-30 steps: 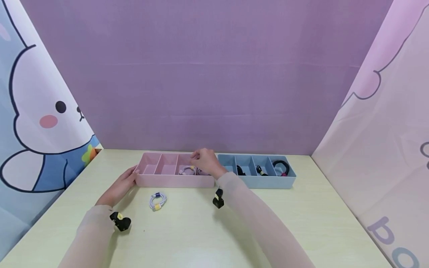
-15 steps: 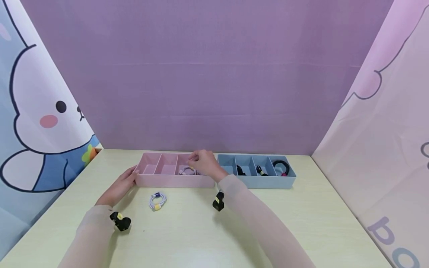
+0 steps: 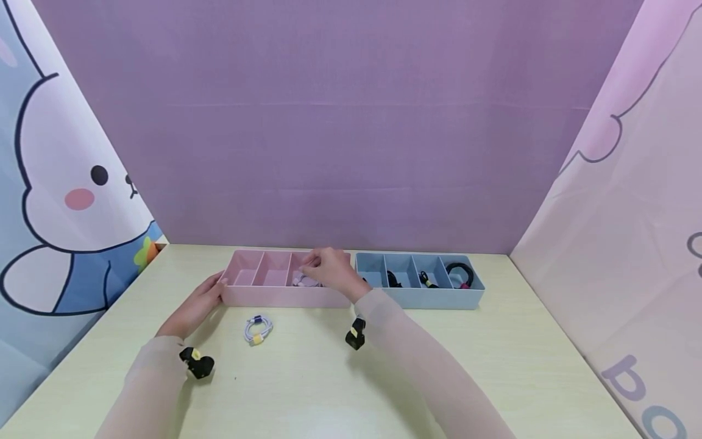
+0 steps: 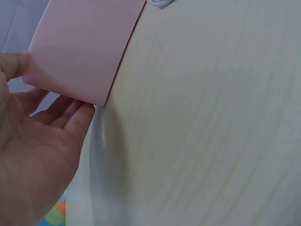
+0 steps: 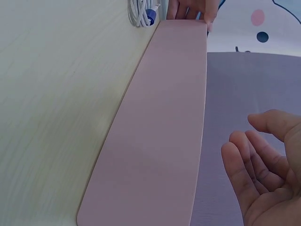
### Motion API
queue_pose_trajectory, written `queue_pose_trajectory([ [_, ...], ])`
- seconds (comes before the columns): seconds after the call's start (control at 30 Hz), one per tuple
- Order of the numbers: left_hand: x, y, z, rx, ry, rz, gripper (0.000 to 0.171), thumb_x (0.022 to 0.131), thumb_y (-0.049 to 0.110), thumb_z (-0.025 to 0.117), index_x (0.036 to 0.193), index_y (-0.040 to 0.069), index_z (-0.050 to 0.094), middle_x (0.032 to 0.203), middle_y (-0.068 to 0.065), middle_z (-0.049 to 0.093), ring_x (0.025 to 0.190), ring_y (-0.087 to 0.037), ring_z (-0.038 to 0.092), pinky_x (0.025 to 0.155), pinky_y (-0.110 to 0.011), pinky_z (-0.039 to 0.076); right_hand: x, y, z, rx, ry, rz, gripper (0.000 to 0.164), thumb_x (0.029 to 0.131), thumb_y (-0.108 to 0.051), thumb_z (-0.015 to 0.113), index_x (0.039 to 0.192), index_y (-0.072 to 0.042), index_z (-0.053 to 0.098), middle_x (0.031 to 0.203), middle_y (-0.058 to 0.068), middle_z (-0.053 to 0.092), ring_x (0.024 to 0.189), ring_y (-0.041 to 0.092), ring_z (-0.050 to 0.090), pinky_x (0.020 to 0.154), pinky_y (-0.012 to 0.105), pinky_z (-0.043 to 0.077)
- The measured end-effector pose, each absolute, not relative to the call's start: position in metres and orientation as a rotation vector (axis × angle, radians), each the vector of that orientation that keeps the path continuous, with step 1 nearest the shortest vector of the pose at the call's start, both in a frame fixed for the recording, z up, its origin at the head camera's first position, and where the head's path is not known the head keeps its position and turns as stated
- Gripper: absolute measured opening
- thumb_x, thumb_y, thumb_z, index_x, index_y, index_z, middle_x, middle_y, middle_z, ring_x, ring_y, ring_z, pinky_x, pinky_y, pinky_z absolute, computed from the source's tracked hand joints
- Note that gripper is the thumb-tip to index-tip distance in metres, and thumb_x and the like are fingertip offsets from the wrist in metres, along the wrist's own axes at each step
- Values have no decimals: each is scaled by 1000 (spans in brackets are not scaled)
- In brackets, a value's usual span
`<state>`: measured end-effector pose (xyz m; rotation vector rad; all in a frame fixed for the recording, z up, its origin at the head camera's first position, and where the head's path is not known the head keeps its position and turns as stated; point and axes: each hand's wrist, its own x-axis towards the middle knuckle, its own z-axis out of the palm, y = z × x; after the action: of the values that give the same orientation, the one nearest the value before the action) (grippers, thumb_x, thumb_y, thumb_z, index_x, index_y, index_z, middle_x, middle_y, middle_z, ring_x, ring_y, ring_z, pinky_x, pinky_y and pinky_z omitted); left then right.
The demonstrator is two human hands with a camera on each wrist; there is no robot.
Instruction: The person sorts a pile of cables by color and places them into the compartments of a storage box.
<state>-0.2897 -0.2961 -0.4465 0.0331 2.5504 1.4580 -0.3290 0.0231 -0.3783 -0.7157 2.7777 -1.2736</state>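
Note:
My left hand (image 3: 198, 305) holds the left end of a pink divided storage box (image 3: 287, 297). In the left wrist view its thumb lies at the upper edge and its fingers rest against the end wall. My right hand (image 3: 331, 269) hovers over the right part of this box. The right wrist view shows its fingers (image 5: 237, 160) loosely bent, apart from the thumb, with nothing between them. A pale coiled cable (image 3: 304, 281) lies in the third compartment, partly covered by that hand. The rightmost compartment is mostly hidden. Another white coiled cable (image 3: 258, 330), with blue and yellow parts, lies on the table before the box.
To the right stands a blue divided box (image 3: 439, 299) with several dark cables, among them a black coil (image 3: 460, 274). A purple backdrop (image 3: 351, 122) rises behind the table (image 3: 307, 390), with printed cloths on both sides.
My right hand has shifted slightly left and lower above the pink box, covering more of the cable in the third compartment. The left hand and the boxes have stayed in place.

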Motion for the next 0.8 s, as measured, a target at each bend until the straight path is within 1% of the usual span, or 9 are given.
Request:
queue_pose_trajectory([
  [0.1,-289,-296,-446,35,2557,1460,83,104,62,29,162,11,-1,164,-25,4,148,-48,10,116,-65,17,-326,22,-379,-723,2748,-1296,20,94,-21,73,108,-8,74,90,-6,69,81,8,64,66,22,56],
  [0.27,-290,-294,-445,32,2574,1472,82,104,61,29,162,9,1,164,-27,7,148,-47,13,117,-63,19,-322,18,-382,-751,2698,-1354,16,94,-19,74,105,-7,75,89,-5,69,80,8,64,67,21,56],
  [0.53,-290,-293,-445,4,2563,1458,84,103,64,29,162,11,0,165,-25,5,148,-47,11,116,-64,18,-312,10,-388,-840,2679,-1319,13,94,-17,71,103,-9,76,86,-10,69,80,5,63,71,20,55],
  [0.67,-289,-294,-446,-3,2565,1457,84,103,64,29,162,12,0,165,-24,5,148,-47,11,116,-65,17,-307,6,-388,-878,2707,-1282,13,93,-18,73,102,-9,76,88,-9,70,81,3,63,73,18,54],
  [0.8,-290,-295,-447,10,2568,1464,85,102,65,29,162,11,0,165,-24,5,148,-47,12,116,-64,18,-302,1,-390,-904,2709,-1274,14,92,-20,74,102,-9,76,87,-8,69,79,3,63,71,17,53],
])
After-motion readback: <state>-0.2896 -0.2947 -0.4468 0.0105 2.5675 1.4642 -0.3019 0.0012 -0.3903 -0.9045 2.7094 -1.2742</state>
